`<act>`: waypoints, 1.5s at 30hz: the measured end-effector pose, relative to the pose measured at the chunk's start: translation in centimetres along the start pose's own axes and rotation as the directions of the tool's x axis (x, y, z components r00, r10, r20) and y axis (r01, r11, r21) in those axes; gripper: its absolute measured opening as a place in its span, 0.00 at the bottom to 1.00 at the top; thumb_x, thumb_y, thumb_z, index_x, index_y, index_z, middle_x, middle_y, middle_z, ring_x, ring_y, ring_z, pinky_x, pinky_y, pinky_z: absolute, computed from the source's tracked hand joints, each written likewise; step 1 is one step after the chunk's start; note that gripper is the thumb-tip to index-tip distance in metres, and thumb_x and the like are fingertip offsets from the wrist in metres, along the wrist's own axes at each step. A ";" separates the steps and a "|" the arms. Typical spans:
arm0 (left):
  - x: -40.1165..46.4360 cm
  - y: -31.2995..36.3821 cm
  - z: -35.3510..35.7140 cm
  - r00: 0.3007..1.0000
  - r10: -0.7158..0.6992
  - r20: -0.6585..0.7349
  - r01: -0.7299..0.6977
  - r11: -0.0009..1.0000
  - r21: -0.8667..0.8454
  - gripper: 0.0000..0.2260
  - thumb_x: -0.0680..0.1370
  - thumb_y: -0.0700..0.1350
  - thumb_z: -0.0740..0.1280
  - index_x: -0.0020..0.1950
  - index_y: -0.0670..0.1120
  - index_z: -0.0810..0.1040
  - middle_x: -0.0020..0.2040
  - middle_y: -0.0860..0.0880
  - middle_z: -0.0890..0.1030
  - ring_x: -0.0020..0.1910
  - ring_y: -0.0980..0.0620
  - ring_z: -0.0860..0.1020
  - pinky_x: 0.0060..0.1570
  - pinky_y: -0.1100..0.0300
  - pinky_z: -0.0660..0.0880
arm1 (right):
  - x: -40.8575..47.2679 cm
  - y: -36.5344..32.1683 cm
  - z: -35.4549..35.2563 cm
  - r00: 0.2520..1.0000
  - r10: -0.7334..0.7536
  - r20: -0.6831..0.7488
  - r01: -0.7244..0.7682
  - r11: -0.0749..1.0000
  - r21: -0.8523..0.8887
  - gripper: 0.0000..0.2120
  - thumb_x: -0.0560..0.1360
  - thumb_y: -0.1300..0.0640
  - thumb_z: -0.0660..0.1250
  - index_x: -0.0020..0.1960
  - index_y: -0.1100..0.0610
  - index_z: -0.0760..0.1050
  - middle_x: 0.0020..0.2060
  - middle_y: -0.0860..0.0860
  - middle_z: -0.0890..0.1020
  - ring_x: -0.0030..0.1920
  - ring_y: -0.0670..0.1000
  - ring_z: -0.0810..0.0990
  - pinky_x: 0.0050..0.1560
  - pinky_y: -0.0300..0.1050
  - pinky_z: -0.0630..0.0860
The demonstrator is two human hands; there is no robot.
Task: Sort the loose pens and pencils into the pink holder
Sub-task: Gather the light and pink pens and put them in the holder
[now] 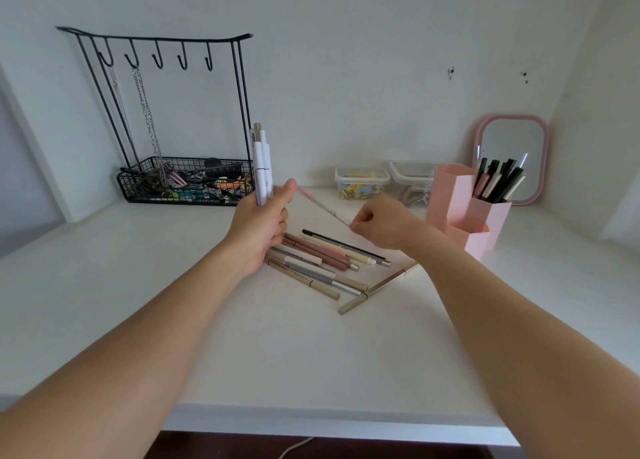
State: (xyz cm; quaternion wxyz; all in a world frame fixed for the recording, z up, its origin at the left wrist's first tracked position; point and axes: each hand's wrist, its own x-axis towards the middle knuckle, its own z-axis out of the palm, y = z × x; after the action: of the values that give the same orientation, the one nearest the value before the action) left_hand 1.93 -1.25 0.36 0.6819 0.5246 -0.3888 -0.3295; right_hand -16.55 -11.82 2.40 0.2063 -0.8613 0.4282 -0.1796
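My left hand is closed around a small bunch of white pens held upright above the desk. In my right hand is a thin pink pencil, blurred, its far end slanting up toward my left thumb. Below both hands, several loose pens and pencils in brown, beige, grey and black lie in a pile on the white desk. At the right stands the pink holder, made of hexagonal tubes. Its rear tube holds several dark and light pens; the low front tube looks empty.
A gold-edged tray lies under the pile. A black wire rack with hooks, chains and a basket of clips stands at the back left. Two clear plastic boxes and a pink-framed mirror sit along the back wall.
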 end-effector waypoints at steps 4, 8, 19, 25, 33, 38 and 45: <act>-0.3 0.0 0.5 0.994 0.020 0.111 -0.017 0.999 -0.029 0.24 0.69 0.64 0.73 0.53 0.47 0.79 0.28 0.55 0.63 0.26 0.56 0.60 0.21 0.65 0.57 | -1.3 -2.4 0.3 0.993 -0.107 0.042 0.045 0.697 0.715 0.07 0.79 0.63 0.65 0.43 0.62 0.77 0.33 0.55 0.78 0.34 0.48 0.74 0.35 0.39 0.74; -0.6 -0.3 1.3 0.989 0.042 0.142 -0.035 0.998 -0.051 0.26 0.66 0.64 0.76 0.53 0.46 0.79 0.27 0.53 0.68 0.23 0.57 0.64 0.20 0.66 0.59 | -2.1 -4.4 2.4 0.972 -0.236 0.011 0.141 0.619 0.773 0.06 0.79 0.63 0.66 0.46 0.65 0.79 0.36 0.57 0.79 0.36 0.50 0.76 0.35 0.39 0.74; -0.3 -0.2 1.3 0.998 0.062 -0.009 -0.060 0.989 0.139 0.12 0.83 0.48 0.62 0.42 0.44 0.72 0.29 0.46 0.79 0.25 0.49 0.76 0.20 0.63 0.66 | -1.7 -4.2 2.3 0.984 -0.059 -0.168 0.157 0.732 0.662 0.05 0.74 0.59 0.74 0.42 0.61 0.83 0.33 0.53 0.84 0.30 0.46 0.80 0.33 0.41 0.77; -0.1 0.1 0.7 0.999 -0.023 -0.027 0.024 0.999 0.029 0.12 0.83 0.51 0.64 0.42 0.48 0.68 0.25 0.54 0.69 0.24 0.55 0.70 0.21 0.65 0.65 | -1.2 -1.6 -1.1 0.996 -0.077 0.051 0.078 0.997 -0.018 0.20 0.77 0.49 0.69 0.49 0.68 0.82 0.47 0.64 0.84 0.43 0.56 0.81 0.50 0.47 0.79; 0.1 0.0 0.3 0.998 -0.063 0.005 0.063 0.998 -0.006 0.19 0.80 0.57 0.67 0.35 0.51 0.65 0.25 0.54 0.63 0.23 0.55 0.61 0.20 0.64 0.60 | -1.2 -1.3 -0.3 0.976 0.037 0.214 -0.015 0.995 -0.102 0.25 0.71 0.48 0.75 0.53 0.69 0.81 0.53 0.63 0.84 0.50 0.60 0.83 0.57 0.52 0.78; 0.2 0.0 0.6 0.997 -0.069 0.024 0.072 0.992 -0.103 0.17 0.81 0.55 0.67 0.38 0.49 0.68 0.27 0.53 0.68 0.27 0.54 0.72 0.28 0.60 0.75 | -0.9 -0.8 -0.2 0.975 0.079 0.210 -0.070 0.996 -0.047 0.25 0.68 0.46 0.77 0.50 0.69 0.80 0.49 0.61 0.85 0.46 0.56 0.81 0.55 0.52 0.78; 0.1 0.0 0.6 0.997 -0.059 0.054 0.065 0.991 -0.120 0.16 0.80 0.54 0.68 0.40 0.49 0.66 0.27 0.53 0.66 0.25 0.55 0.65 0.25 0.64 0.68 | -1.1 -1.4 -0.2 0.963 0.076 0.257 -0.063 0.996 -0.060 0.26 0.69 0.46 0.76 0.54 0.67 0.82 0.40 0.59 0.83 0.40 0.59 0.80 0.48 0.48 0.76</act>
State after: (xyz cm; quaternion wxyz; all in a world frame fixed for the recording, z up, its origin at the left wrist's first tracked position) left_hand 1.48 -1.59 0.50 0.6921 0.4853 -0.3685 -0.3870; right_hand -16.35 -10.27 3.12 0.2444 -0.8669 0.4319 -0.0470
